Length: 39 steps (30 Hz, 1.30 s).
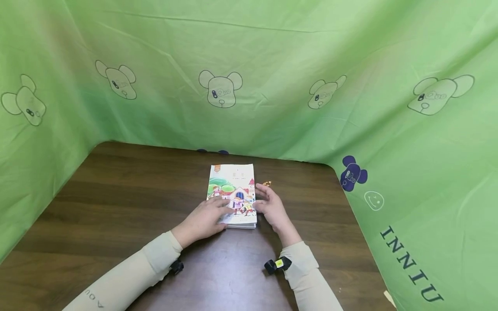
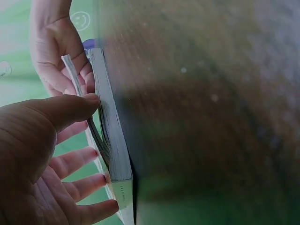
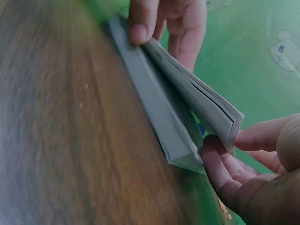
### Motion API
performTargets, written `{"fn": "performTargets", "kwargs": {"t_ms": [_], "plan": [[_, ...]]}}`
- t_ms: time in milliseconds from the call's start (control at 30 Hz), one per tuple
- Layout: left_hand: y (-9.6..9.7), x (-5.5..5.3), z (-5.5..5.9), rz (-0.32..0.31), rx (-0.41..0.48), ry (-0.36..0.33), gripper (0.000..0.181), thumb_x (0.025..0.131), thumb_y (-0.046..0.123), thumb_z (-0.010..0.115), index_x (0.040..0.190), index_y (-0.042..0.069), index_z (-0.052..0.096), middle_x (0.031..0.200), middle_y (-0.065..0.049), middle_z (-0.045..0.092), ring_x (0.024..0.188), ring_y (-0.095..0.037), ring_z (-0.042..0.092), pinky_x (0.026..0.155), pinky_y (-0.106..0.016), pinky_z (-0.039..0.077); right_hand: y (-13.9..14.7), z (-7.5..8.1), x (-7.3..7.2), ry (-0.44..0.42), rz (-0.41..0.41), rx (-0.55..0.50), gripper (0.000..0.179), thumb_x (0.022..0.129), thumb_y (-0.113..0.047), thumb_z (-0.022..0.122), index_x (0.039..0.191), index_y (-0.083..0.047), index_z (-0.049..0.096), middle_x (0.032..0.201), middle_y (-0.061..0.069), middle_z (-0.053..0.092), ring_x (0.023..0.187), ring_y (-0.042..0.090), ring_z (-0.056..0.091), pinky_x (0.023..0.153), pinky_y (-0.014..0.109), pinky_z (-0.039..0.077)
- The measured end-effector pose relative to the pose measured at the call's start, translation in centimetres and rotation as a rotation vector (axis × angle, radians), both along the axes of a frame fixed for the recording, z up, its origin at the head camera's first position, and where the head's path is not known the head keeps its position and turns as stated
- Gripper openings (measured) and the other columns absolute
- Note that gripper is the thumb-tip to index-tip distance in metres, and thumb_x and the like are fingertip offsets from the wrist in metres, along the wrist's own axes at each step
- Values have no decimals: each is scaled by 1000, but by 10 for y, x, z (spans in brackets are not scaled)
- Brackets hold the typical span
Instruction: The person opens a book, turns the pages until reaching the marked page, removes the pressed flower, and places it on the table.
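Note:
A paperback book (image 1: 232,185) with an illustrated white cover lies on the table, its bottom edge toward me. My left hand (image 1: 206,218) holds it at the lower left, fingers spread over the cover and thumb (image 2: 89,101) at the bottom page edge. At the right edge is my right hand (image 1: 272,207). In the right wrist view its digits pinch the corner of a raised bundle of pages (image 3: 206,101) with the cover. A wedge-shaped gap parts this bundle from the thicker page block (image 3: 154,103) below, which stays low on the table.
A small orange-yellow item (image 1: 267,183) lies just past my right fingers. Brown wood-grain table (image 1: 116,194) surrounds the book. Green cloth (image 1: 167,56) with cartoon bear heads hangs along the back and both sides. Black wrist devices (image 1: 278,264) sit at my cuffs.

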<state>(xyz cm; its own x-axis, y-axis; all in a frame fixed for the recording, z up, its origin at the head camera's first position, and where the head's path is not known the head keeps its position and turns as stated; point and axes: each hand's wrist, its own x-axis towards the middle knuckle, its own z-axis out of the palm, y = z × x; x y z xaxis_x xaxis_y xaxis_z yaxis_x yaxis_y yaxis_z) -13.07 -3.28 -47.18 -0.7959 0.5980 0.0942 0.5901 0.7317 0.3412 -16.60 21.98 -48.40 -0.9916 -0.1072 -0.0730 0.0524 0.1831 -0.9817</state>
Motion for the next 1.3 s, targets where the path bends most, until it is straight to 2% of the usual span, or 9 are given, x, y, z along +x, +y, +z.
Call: {"fn": "performTargets", "kwargs": {"t_ms": [167,433,533,633,733,833,1067,1300], "plan": [[0,-2,-2,-7,-21,11,42,91,31,79,132,22,71,149,-7,57,144,-33,45,112,-60,41,-2,2,1,78,-6,157,67,87,14,67,148,-8,51,146,18,54,103,28,69,81,27,57],[-1,-5,-1,-17,-23,14,41,90,33,80,129,22,73,146,-6,60,141,-33,48,108,-61,43,-4,1,4,224,36,405,65,88,8,69,149,-10,53,154,16,43,100,25,70,80,29,60],[-1,-6,-2,-18,-30,10,41,90,34,80,129,22,72,147,-5,60,141,-33,48,108,-60,43,-4,1,6,319,72,495,63,89,8,69,148,-7,53,155,18,42,101,27,69,84,35,60],[-2,-6,-3,-15,-41,12,42,90,36,80,129,22,72,146,-5,60,141,-32,48,108,-60,43,-5,1,9,418,134,637,61,90,3,70,147,-9,54,159,17,39,117,32,64,95,44,56],[-2,-6,-3,-11,-45,16,42,90,37,80,129,22,73,146,-5,60,141,-32,48,109,-60,43,-6,3,11,506,192,790,59,91,-4,72,147,-13,55,162,16,36,126,34,60,98,47,54],[-2,-6,-2,-13,-42,22,42,89,36,80,129,22,73,146,-5,60,141,-32,48,109,-60,43,-6,6,13,561,238,897,58,92,-9,72,147,-14,56,162,16,36,122,36,63,96,49,55],[-2,-7,-3,-25,-41,36,42,88,35,81,127,20,73,146,-6,60,140,-33,49,107,-59,44,-6,12,20,599,338,998,53,94,-13,72,144,-12,58,159,18,39,120,41,64,100,54,52],[-7,-6,0,-28,-35,38,43,87,33,83,126,20,73,147,-6,59,141,-31,49,108,-56,44,-4,16,26,645,435,1078,40,99,-17,66,138,-11,64,151,19,52,133,36,57,108,54,46]]}}
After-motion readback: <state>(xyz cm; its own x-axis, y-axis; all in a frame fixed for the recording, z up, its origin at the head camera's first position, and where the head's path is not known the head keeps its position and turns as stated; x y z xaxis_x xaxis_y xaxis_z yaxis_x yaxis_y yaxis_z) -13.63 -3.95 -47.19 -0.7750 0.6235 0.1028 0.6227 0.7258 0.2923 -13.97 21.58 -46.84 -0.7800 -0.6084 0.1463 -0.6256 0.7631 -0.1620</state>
